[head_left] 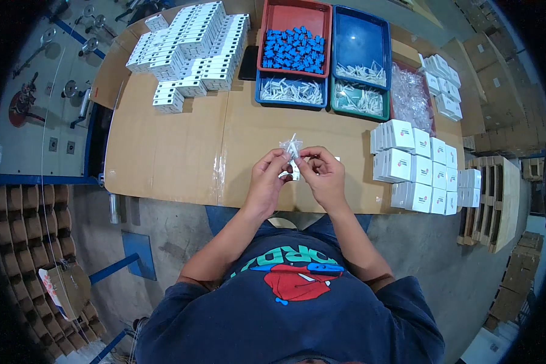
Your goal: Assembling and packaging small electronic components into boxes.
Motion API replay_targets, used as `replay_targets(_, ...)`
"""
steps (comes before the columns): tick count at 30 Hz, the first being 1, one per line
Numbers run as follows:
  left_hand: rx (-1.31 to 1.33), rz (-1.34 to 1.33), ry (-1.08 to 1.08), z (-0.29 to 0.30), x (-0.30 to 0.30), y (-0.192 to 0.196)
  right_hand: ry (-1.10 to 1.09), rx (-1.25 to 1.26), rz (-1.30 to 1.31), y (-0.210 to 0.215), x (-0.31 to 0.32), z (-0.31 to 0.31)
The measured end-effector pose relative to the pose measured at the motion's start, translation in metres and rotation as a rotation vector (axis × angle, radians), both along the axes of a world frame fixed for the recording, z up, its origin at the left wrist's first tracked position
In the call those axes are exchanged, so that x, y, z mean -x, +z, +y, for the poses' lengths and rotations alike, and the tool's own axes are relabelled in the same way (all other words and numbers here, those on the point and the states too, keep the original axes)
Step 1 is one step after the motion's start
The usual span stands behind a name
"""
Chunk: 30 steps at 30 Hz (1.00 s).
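Note:
Above the table's near half, my left hand and my right hand come together, fingers closed in pinches. Between them they grip a small clear plastic bag. Thin white plastic pieces show in and at the mouth of the bag; how they sit in it is too small to tell. Just below my fingertips lies a white piece with dark marks, partly hidden by my hands.
Beyond my hands stand trays: a red tray of blue parts and blue and green trays with white sticks. A bin of clear bags adjoins them. White boxes stack at right, white modules at far left.

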<state>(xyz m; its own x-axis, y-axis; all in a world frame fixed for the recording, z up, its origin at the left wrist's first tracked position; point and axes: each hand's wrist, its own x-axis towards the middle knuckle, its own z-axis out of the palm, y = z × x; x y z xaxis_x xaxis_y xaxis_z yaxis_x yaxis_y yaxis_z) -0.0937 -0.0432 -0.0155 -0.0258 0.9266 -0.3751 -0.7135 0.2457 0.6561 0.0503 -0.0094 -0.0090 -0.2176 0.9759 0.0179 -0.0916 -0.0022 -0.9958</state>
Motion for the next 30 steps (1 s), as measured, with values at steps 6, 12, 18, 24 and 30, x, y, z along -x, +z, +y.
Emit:
replay_targets(6,-0.107,0.179,0.041,0.002,0.001,-0.007,-0.004,0.082,0.013,0.002,-0.001,-0.002)
replay_targets(12,-0.115,0.137,0.038,0.002,0.001,-0.004,0.024,0.067,0.004,0.000,-0.002,-0.001)
replay_targets(18,-0.116,0.168,0.030,0.002,0.003,-0.005,0.041,-0.143,-0.057,-0.005,-0.006,0.004)
replay_targets(24,-0.153,0.219,0.035,0.004,0.004,-0.003,0.130,-0.049,0.028,0.002,-0.006,0.002)
replay_targets(30,-0.182,0.312,0.044,0.005,0.005,0.002,0.139,0.050,0.108,0.005,-0.007,0.002)
